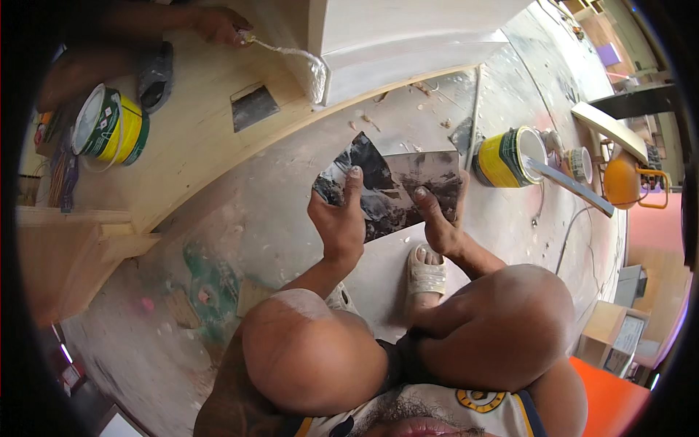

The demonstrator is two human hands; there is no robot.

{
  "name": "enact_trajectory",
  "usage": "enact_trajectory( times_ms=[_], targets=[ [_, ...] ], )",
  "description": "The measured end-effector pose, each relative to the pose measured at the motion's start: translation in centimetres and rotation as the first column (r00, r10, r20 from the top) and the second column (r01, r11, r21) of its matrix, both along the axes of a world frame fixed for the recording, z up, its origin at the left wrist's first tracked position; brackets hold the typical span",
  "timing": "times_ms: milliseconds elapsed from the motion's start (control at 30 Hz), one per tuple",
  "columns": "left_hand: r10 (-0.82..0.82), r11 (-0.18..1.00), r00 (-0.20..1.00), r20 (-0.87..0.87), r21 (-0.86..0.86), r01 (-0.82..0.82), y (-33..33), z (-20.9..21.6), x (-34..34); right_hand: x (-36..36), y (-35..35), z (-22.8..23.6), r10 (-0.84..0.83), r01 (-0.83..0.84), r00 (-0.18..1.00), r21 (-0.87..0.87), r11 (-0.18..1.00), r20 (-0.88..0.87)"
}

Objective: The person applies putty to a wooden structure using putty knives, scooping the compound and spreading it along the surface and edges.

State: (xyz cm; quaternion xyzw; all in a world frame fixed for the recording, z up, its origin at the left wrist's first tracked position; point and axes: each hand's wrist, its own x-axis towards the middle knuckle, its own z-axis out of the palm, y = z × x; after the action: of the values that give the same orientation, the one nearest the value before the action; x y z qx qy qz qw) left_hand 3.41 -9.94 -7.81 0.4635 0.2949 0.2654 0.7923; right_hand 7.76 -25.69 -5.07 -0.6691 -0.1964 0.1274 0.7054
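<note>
Paint-smeared floor [247, 211] spread beneath the person, whose bent knees [313, 349] stood below the hands. Between those hands, above the floor, was a dark, scuffed sheet [393, 210]; whether it was one folded piece or two overlapping, I could not tell. The left hand [339, 222] had its fingers clamped on the sheet's left part, thumb on top; the right hand [445, 231] had its fingers clamped on the right part likewise. Near the right hand stood a yellow-and-green bucket [499, 162], a flat strip [571, 188] at its rim. At upper left, a co-worker's hand [217, 25] held a white-coated tool [318, 79] by a white panel [408, 33].
</note>
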Motion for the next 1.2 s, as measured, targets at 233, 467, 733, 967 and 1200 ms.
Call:
enact_trajectory(
  times_ms=[233,467,733,967,1200],
  targets=[
    [-0.018,0.987,0.999,-0.051,0.16,0.026,-0.1,0.8,-1.1,-1.4,-1.4,-3.2,0.044,-0.044,0.992,-0.004,0.999,0.12],
    [0.001,0.956,0.997,-0.083,0.292,0.023,-0.8,-0.1,-0.6,0.0,-2.0,0.7,0.158,-0.158,0.987,-0.181,0.971,-0.016],
    [0.031,0.914,0.998,-0.047,0.406,-0.009,0.5,-0.1,-1.0,1.4,-1.2,1.0,0.414,-0.481,0.847,-0.149,0.864,-0.333],
    [-0.139,0.862,0.986,-0.089,0.479,0.165,0.5,-0.6,-1.2,1.6,-2.9,-1.3,0.494,-0.553,0.822,-0.185,0.813,-0.283],
    [-0.148,0.942,0.988,-0.051,0.298,0.156,2.0,1.1,-2.4,3.6,-2.0,-2.4,0.383,-0.374,0.677,0.154,0.915,-0.629]
  ],
)
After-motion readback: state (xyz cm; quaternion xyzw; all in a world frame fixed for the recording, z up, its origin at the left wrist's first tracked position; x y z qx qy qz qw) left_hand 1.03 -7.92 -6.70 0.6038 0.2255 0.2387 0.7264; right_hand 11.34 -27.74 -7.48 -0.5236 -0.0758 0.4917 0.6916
